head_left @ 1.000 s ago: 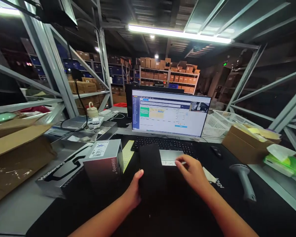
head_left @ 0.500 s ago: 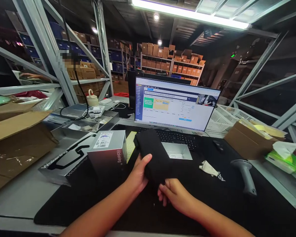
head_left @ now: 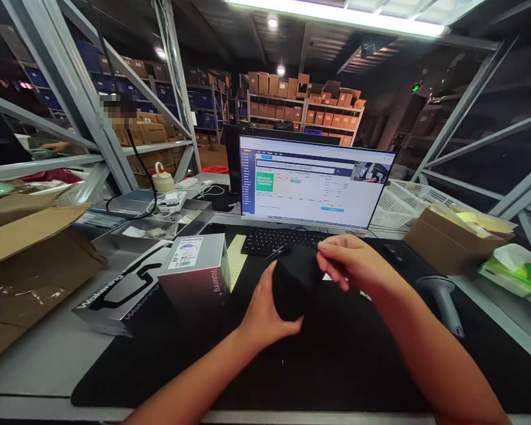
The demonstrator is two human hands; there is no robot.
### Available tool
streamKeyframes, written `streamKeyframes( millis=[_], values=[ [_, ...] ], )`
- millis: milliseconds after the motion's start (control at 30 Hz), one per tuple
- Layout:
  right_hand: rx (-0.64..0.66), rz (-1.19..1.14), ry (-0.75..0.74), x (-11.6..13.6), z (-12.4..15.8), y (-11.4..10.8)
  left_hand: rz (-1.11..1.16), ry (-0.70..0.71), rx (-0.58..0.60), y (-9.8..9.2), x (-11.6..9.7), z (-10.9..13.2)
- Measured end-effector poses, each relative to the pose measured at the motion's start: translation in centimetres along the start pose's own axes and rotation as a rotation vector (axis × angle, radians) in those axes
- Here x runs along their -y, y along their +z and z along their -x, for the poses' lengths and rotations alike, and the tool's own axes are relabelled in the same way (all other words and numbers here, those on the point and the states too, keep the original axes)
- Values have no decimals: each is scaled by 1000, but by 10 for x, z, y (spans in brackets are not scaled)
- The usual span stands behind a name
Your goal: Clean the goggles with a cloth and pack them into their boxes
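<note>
A black case [head_left: 295, 280] with rounded edges is held above the desk mat, one end turned toward me. My left hand [head_left: 262, 307] grips it from the left and below, thumb on the near end. At its far right edge is my right hand [head_left: 343, 260], with thumb and forefinger pinched together; what they grip is too small to make out. A thin dark loop sticks out at the case's far left corner. To the left stand a silver Wakening box [head_left: 193, 277] with a white label and a flatter Wakening box [head_left: 126, 283].
Behind the case are a keyboard [head_left: 265, 239] and a lit monitor [head_left: 310, 189]. A grey barcode scanner [head_left: 445, 304] lies on the black mat [head_left: 318, 372] at right, near a tissue pack [head_left: 513, 268] and a brown carton [head_left: 446, 242]. An open carton [head_left: 30, 277] stands far left.
The case has been turned and tilted so that its end faces me. My right hand has moved from its near bottom end up to its far right edge. The left hand still holds it.
</note>
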State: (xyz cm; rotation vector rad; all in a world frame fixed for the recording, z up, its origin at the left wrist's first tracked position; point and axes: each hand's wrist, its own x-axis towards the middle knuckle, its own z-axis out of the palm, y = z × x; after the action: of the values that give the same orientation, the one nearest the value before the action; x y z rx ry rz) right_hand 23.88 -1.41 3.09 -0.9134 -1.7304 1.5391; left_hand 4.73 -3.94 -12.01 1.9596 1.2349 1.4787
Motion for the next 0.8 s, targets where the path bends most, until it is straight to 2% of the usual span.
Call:
streamKeyframes(
  millis=[100,200,267,367,467,533,633,700,800],
  values=[
    [-54,143,27,13,-17,9,-2,79,152,-5,2,1],
    [-145,383,51,11,-33,18,78,-2,193,-8,0,3],
    [-183,463,12,4,-35,21,177,-133,138,-8,-2,5],
    [-219,309,-77,-11,-17,24,410,-369,-27,-7,-6,8],
    [-122,178,-103,-35,16,32,623,-518,-111,-7,-12,10],
    [-140,327,-176,-53,35,38,753,-573,-133,-5,-18,11],
    [-296,593,-252,-74,47,40,960,-648,-118,4,-29,23],
    [-330,677,-210,-81,47,38,1070,-715,-86,15,-35,39],
    [-286,785,-116,-85,44,34,1185,-811,-83,35,-38,75]
  ],
)
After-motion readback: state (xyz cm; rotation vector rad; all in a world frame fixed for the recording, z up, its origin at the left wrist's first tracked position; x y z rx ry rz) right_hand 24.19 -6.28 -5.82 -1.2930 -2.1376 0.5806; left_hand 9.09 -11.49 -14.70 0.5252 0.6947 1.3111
